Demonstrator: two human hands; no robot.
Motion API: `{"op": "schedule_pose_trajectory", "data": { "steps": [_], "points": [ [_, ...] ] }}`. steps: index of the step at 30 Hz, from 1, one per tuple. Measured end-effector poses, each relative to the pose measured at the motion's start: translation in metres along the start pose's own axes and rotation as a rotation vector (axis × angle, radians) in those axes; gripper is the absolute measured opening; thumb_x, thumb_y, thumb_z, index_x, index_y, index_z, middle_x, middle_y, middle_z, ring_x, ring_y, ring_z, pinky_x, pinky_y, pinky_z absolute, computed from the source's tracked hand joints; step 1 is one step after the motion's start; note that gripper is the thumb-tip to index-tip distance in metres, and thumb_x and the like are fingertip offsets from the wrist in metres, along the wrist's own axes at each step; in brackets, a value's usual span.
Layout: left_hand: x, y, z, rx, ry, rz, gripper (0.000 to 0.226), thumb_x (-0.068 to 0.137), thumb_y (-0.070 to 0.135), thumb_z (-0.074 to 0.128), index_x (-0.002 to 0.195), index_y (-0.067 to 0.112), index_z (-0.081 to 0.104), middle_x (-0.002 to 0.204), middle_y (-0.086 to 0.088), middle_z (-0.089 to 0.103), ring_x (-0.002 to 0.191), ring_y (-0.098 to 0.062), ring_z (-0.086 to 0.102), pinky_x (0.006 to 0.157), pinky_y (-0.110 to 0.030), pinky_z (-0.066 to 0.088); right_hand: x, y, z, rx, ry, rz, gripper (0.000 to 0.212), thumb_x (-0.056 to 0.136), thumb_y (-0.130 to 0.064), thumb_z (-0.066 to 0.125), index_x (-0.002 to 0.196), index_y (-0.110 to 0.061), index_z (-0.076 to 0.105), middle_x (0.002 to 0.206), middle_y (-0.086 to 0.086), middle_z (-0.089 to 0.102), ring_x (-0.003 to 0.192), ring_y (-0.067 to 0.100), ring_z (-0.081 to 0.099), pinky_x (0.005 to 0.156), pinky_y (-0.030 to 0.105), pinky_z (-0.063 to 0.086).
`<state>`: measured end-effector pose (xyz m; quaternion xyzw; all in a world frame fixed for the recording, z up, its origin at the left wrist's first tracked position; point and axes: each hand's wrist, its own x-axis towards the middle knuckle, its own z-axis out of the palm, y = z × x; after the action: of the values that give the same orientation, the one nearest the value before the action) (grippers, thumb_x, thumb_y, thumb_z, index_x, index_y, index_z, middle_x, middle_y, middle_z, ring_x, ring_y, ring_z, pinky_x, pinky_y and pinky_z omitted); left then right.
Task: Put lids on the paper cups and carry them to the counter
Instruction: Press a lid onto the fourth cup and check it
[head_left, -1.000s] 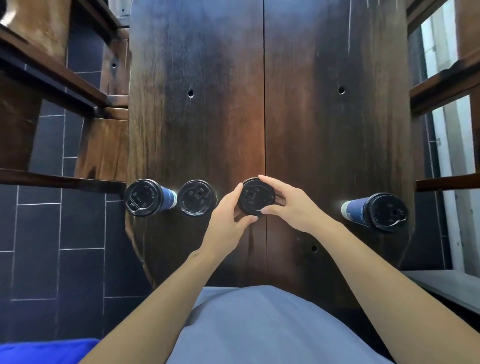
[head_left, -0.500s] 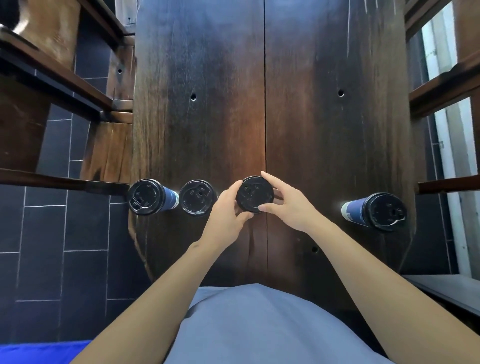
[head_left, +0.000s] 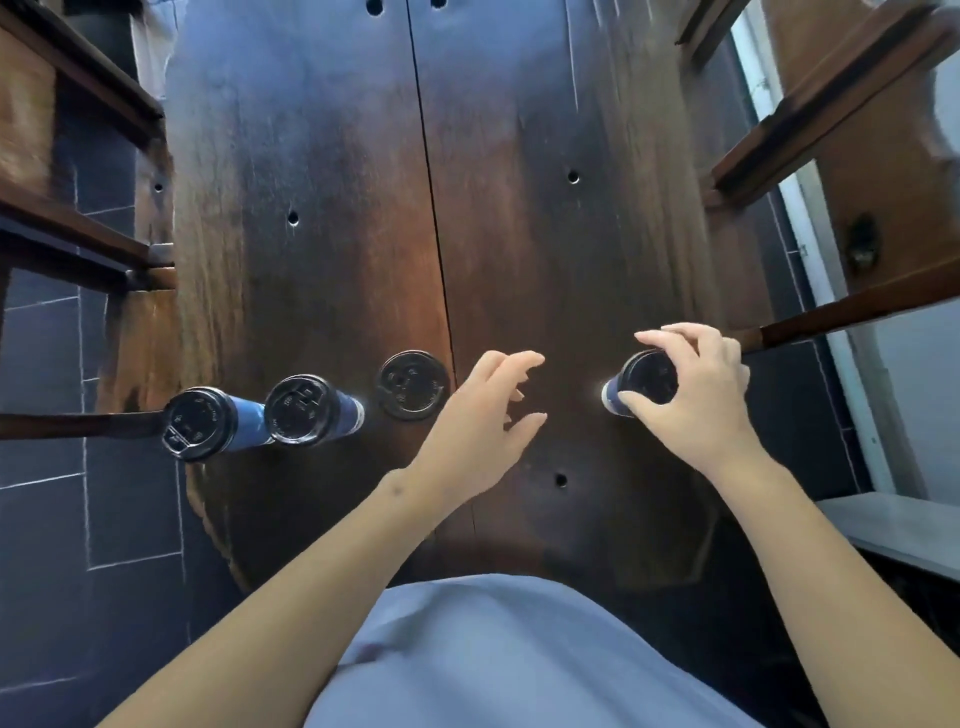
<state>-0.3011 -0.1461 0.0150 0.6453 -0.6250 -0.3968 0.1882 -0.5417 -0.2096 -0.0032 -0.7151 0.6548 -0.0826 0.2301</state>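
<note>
Four blue paper cups with black plastic lids are standing on the dark wooden table. The right hand is grasping the three-o'clock cup; the left hand is hovering released.

a long dark wooden table runs up the middle of the frame, with a seam down its centre and small holes in the boards. dark grey floor tiles with pale grout fill the lower left. brown wooden benches flank the table at both edges. bright daylight falls on a pale wall at the right.
</note>
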Motion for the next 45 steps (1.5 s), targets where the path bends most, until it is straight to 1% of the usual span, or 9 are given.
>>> {"op": "schedule_pose_trajectory", "data": {
  "steps": [4, 8, 13, 22, 26, 30, 34, 40, 45],
  "points": [
    [0.038, 0.016, 0.037, -0.027, -0.151, 0.002, 0.062, 0.096, 0.022, 0.074, 0.151, 0.025, 0.045, 0.136, -0.001, 0.057, 0.104, -0.01, 0.06, 0.093, -0.02, 0.056, 0.01, 0.041, -0.005, -0.046, -0.407, 0.059, 0.109, 0.068, -0.036, 0.093, 0.154, -0.044, 0.027, 0.166, 0.0, 0.016, 0.152, 0.029, 0.017, 0.119, 0.056, 0.026],
    [0.051, 0.017, 0.053, -0.012, -0.178, -0.024, 0.068, 0.096, 0.021, 0.074, 0.155, 0.027, 0.041, 0.142, -0.002, 0.055, 0.114, -0.013, 0.061, 0.098, -0.027, 0.057, 0.019, 0.05, 0.006, 0.129, -0.44, -0.014, 0.102, 0.072, -0.028, 0.092, 0.153, -0.039, 0.031, 0.153, -0.004, 0.038, 0.14, 0.021, 0.042, 0.114, 0.041, 0.043],
    [0.046, -0.003, 0.053, -0.125, -0.151, -0.107, 0.074, 0.096, 0.016, 0.074, 0.158, 0.031, 0.038, 0.15, -0.001, 0.055, 0.132, -0.02, 0.058, 0.113, -0.041, 0.049, 0.036, 0.013, 0.023, 0.251, -0.458, -0.172, 0.096, 0.074, -0.035, 0.09, 0.152, -0.032, 0.034, 0.144, -0.003, 0.047, 0.131, 0.012, 0.048, 0.11, 0.032, 0.047],
    [0.015, -0.057, 0.046, -0.371, 0.096, -0.253, 0.076, 0.094, 0.006, 0.071, 0.156, 0.035, 0.039, 0.13, 0.007, 0.069, 0.116, -0.011, 0.07, 0.111, -0.04, 0.05, 0.048, -0.05, 0.066, 0.261, -0.672, -0.254, 0.095, 0.077, -0.021, 0.084, 0.155, -0.035, 0.03, 0.148, -0.002, 0.039, 0.136, 0.016, 0.043, 0.113, 0.036, 0.044],
    [0.012, -0.07, 0.041, -0.385, 0.089, -0.227, 0.07, 0.096, 0.004, 0.069, 0.156, 0.028, 0.039, 0.13, 0.003, 0.069, 0.117, -0.014, 0.069, 0.113, -0.041, 0.049, 0.048, -0.072, 0.069, 0.388, -0.616, -0.037, 0.064, 0.091, -0.013, 0.061, 0.15, -0.027, 0.041, 0.144, -0.002, 0.051, 0.13, 0.015, 0.05, 0.106, 0.03, 0.041],
    [0.01, -0.07, 0.041, -0.393, 0.07, -0.221, 0.069, 0.097, 0.002, 0.067, 0.156, 0.026, 0.039, 0.134, 0.003, 0.066, 0.122, -0.015, 0.066, 0.115, -0.041, 0.047, 0.051, -0.088, 0.084, 0.363, -0.466, 0.115, 0.034, 0.105, -0.029, 0.046, 0.137, -0.022, 0.055, 0.132, -0.001, 0.062, 0.12, 0.018, 0.058, 0.09, 0.025, 0.044],
    [0.015, -0.068, 0.044, -0.378, 0.088, -0.243, 0.07, 0.098, 0.005, 0.067, 0.158, 0.024, 0.036, 0.14, 0.002, 0.063, 0.129, -0.018, 0.062, 0.117, -0.044, 0.045, 0.063, -0.089, 0.093, 0.309, -0.524, 0.122, 0.035, 0.108, -0.038, 0.035, 0.126, -0.022, 0.06, 0.12, -0.001, 0.064, 0.108, 0.018, 0.059, 0.068, 0.015, 0.039],
    [0.018, -0.06, 0.048, -0.281, 0.031, -0.24, 0.073, 0.101, 0.004, 0.063, 0.163, 0.019, 0.027, 0.15, -0.006, 0.054, 0.139, -0.022, 0.053, 0.122, -0.037, 0.036, 0.076, -0.081, 0.088, 0.208, -0.472, 0.135, 0.042, 0.108, -0.041, 0.031, 0.074, -0.022, 0.047, 0.079, -0.003, 0.055, 0.079, 0.019, 0.054, 0.063, 0.03, 0.036],
    [0.016, -0.063, 0.048, -0.213, 0.052, -0.271, 0.076, 0.102, 0.011, 0.065, 0.165, 0.018, 0.023, 0.155, -0.01, 0.052, 0.14, -0.027, 0.052, 0.121, -0.046, 0.039, 0.073, -0.097, 0.111, -0.012, -0.278, 0.074, 0.05, 0.108, -0.045, 0.023, 0.079, -0.02, 0.054, 0.086, -0.001, 0.063, 0.08, 0.02, 0.06, 0.072, 0.035, 0.041]
  ]
}}
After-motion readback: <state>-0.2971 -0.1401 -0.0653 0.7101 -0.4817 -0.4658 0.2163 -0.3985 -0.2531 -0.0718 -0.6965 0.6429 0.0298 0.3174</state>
